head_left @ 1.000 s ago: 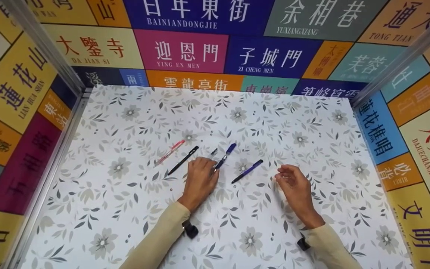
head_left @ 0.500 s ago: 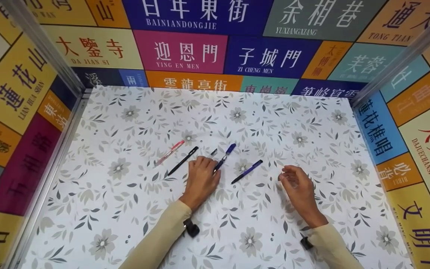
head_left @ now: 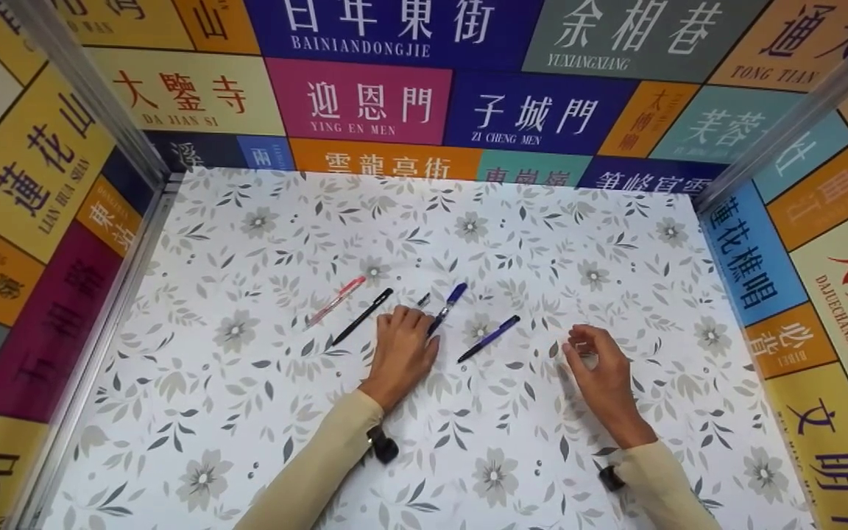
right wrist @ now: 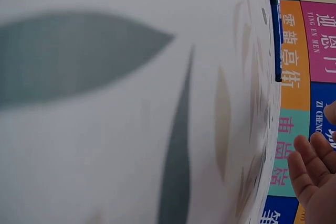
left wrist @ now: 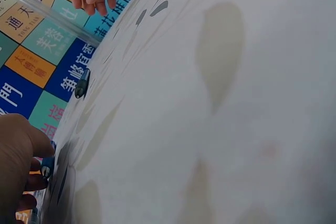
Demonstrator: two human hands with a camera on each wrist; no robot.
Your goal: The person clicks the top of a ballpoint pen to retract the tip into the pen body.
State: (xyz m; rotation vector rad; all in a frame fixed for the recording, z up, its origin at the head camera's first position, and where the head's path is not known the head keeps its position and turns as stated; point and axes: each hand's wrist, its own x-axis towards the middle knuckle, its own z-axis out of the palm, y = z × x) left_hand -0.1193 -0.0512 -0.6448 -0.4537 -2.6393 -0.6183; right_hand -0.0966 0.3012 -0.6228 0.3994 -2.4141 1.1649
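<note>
My left hand [head_left: 402, 353] lies low over the row of pens, its fingers bent loosely. It covers most of a grey pen [head_left: 424, 299], whose far end shows past the fingertips. Beside the thumb, a blue-capped pen [head_left: 450, 302] lies with its near end partly behind the hand; the left wrist view shows a blue pen end [left wrist: 47, 166] by the thumb and fingers. My right hand [head_left: 602, 364] hovers to the right, fingers loosely curved with nothing in them. Between the hands lies a purple-and-black pen [head_left: 489, 338]; a dark blue pen [right wrist: 276, 30] shows in the right wrist view.
Left of my left hand lie a black pen [head_left: 362, 316] and a pink clear pen [head_left: 336, 300], both slanted like the others. A white cloth with grey flowers [head_left: 497, 475] covers the table. Colourful sign-printed walls [head_left: 365, 103] and metal posts [head_left: 93, 88] enclose it.
My left hand has shifted slightly to the right, while the pens have stayed in place. My right hand has drifted a little to the right, away from the pens.
</note>
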